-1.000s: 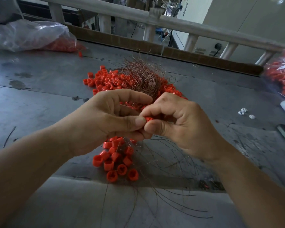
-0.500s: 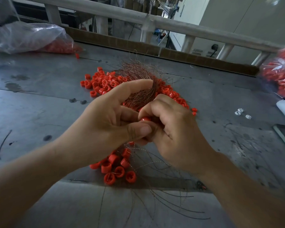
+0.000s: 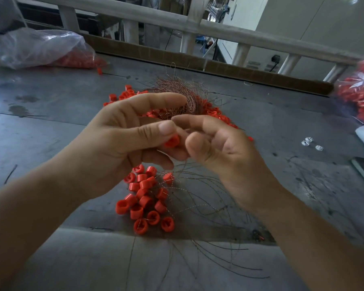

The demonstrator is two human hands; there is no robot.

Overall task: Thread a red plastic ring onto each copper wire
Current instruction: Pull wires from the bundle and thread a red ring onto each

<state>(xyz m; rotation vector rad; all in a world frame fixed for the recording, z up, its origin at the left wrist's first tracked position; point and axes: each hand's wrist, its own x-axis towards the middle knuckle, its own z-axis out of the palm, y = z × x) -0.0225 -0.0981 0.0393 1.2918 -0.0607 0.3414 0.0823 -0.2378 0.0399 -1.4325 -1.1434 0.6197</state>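
Workshop: scuffed grey workbench (image 3: 51, 127), bagged red parts (image 3: 40, 49), white railing (image 3: 219, 31).

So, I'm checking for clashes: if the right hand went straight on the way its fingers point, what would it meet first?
The left hand: the right hand points its fingers at the left thumb, which pinches a red ring. They look almost touching, though depth is unclear.

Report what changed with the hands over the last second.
The right hand has let go and opened, drawing away rightward; the left hand now pinches the red ring alone, index finger straightened. The ring pile and wire bundle stayed put.
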